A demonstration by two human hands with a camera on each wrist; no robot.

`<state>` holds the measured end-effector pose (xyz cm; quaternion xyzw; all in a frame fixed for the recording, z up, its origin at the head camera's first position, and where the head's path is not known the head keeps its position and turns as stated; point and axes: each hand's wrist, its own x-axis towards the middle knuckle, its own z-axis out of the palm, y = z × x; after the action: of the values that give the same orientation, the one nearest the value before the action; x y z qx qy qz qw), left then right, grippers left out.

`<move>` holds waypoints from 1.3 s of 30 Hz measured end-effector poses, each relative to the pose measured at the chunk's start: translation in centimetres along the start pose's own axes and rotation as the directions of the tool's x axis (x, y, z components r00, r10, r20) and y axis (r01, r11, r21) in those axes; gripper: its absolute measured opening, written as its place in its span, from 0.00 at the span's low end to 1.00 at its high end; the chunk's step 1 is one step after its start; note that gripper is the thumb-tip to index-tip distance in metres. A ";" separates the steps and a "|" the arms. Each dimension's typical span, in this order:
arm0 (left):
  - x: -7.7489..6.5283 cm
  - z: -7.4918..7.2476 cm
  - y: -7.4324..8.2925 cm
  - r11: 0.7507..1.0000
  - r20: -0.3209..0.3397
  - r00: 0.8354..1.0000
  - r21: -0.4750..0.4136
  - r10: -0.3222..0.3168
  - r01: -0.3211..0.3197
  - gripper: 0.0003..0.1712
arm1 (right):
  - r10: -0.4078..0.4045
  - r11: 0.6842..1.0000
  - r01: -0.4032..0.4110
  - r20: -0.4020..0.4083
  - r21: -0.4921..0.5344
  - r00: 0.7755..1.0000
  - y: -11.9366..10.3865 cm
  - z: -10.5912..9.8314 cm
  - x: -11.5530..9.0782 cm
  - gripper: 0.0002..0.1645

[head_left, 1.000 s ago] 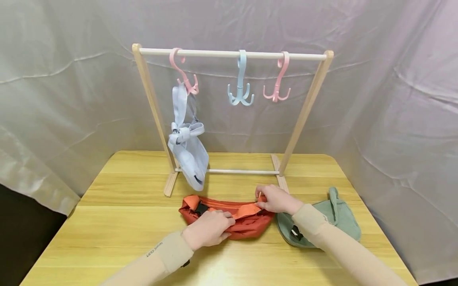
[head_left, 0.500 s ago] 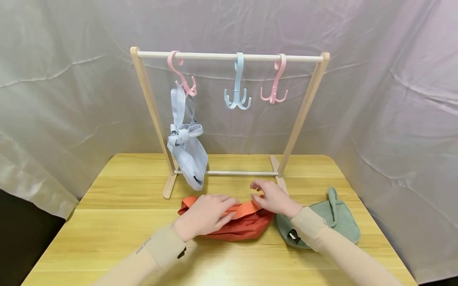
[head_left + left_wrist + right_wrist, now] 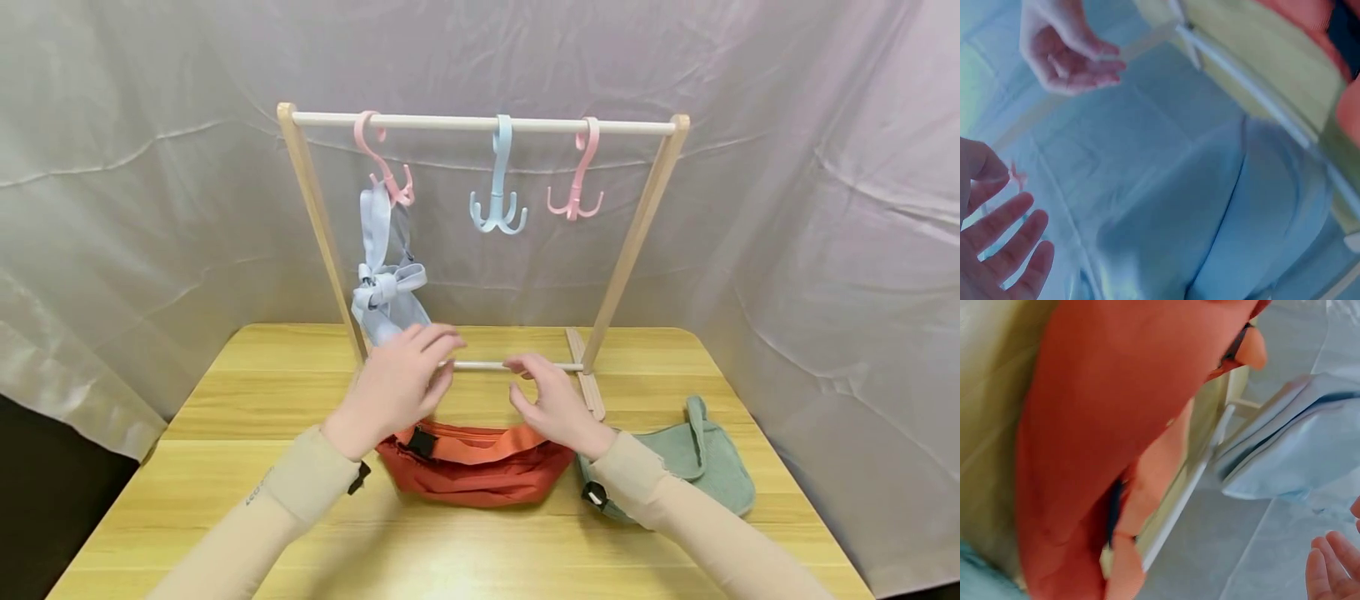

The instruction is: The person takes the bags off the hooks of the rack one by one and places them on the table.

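Note:
Raised above the table, my left hand (image 3: 401, 379) holds nothing, its fingers loosely bent in front of the light blue bag (image 3: 386, 300) that hangs from the left pink hook (image 3: 392, 187). My right hand (image 3: 555, 400) is likewise in the air, fingers apart, over the right end of the red waist bag (image 3: 480, 483). That bag lies on the table with its orange strap and black buckle (image 3: 422, 443) on top. Partly behind my right wrist lies a green bag (image 3: 720, 467). In the left wrist view the light blue bag (image 3: 1210, 212) is close, with both hands apart from it.
A wooden rack (image 3: 637, 242) with a white top rod (image 3: 442, 122) stands at the back of the table (image 3: 247, 400). A blue hook (image 3: 498, 192) and another pink hook (image 3: 577, 183) hang from the rod. Grey curtains (image 3: 825, 250) surround the table.
Both hands have let go of the red waist bag and risen. My left hand has moved up and to the left toward the hanging bag; the right has shifted slightly left.

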<state>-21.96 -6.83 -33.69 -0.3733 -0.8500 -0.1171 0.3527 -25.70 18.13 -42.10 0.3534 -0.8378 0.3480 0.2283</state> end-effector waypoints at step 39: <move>1.3 -2.6 -5.3 0.701 0.013 0.765 -0.392 -0.644 0.596 0.28 | -0.192 0.973 0.210 0.180 -0.091 0.965 -7.6 4.1 3.7 0.22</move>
<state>-24.98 -11.01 -30.58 -0.1169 -0.8633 -0.4117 0.2673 -22.97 9.66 -39.26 0.4520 -0.8318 0.2453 0.2090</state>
